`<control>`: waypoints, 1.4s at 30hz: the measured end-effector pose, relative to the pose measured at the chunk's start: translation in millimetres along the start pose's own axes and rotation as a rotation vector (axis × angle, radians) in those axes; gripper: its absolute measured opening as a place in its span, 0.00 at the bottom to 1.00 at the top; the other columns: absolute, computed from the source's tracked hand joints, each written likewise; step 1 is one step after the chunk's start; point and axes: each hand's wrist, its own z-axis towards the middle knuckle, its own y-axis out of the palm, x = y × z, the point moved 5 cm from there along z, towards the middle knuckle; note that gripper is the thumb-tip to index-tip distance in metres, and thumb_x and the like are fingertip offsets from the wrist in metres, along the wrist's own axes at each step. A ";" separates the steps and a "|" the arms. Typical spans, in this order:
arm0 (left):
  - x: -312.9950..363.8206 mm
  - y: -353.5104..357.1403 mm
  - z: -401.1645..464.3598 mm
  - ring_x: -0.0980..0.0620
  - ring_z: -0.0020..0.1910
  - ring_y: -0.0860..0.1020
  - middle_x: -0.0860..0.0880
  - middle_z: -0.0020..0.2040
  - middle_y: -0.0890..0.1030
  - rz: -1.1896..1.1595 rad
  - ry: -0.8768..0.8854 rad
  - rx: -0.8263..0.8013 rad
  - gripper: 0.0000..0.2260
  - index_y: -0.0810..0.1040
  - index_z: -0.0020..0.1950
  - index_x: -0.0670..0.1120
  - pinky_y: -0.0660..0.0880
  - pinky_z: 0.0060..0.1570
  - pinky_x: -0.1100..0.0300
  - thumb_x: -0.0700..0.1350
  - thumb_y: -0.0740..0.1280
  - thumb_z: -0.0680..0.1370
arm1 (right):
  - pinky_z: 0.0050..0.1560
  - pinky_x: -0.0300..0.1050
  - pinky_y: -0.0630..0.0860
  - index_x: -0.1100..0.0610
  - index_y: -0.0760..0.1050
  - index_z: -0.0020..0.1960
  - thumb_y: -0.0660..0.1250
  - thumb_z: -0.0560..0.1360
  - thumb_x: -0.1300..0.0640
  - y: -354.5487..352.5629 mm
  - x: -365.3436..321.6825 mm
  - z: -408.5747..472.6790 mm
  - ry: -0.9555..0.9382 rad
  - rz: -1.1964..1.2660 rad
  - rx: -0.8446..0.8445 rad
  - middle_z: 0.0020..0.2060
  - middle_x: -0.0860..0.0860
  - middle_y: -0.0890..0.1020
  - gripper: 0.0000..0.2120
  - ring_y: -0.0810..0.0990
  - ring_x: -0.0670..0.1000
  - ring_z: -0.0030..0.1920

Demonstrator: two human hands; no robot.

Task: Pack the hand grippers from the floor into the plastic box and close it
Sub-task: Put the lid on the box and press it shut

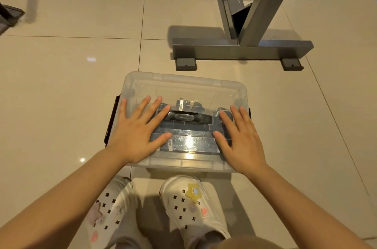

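On the floor, just before the two white clogs: lid pressed onto the plastic box (pixel 183 122).
Hand grippers (pixel 184 115) lie inside, dark under the clear lid; their number cannot be told. Left hand (pixel 135 133) and right hand (pixel 240 138), each grip flat with fingers spread, press the lid's near half. Even pressure, then both side latches, one black latch (pixel 111 120) showing at the left edge, should seat it.
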 end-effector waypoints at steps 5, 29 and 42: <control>0.0 -6.5 -2.1 0.49 0.76 0.53 0.52 0.77 0.52 -0.044 -0.014 -0.013 0.31 0.51 0.77 0.57 0.44 0.70 0.34 0.68 0.42 0.77 | 0.76 0.49 0.47 0.43 0.52 0.76 0.44 0.75 0.34 -2.2 -3.3 -0.6 0.004 0.039 0.012 0.77 0.46 0.51 0.31 0.41 0.44 0.75; 85.0 -4.9 -3.9 0.44 0.76 0.52 0.49 0.77 0.57 0.027 0.455 -0.067 0.31 0.53 0.76 0.59 0.52 0.65 0.29 0.70 0.48 0.76 | 0.52 0.24 0.63 0.50 0.60 0.73 0.69 0.73 0.63 -17.9 24.8 -63.6 0.497 0.907 0.156 0.59 0.40 0.70 0.32 0.69 0.40 0.57; 85.9 -2.2 -3.5 0.42 0.75 0.57 0.49 0.76 0.59 0.044 0.472 0.012 0.31 0.56 0.76 0.58 0.55 0.65 0.28 0.70 0.49 0.76 | 0.60 0.26 0.62 0.51 0.63 0.73 0.65 0.73 0.67 -20.0 23.7 -54.7 0.386 0.746 0.132 0.64 0.40 0.70 0.31 0.69 0.41 0.64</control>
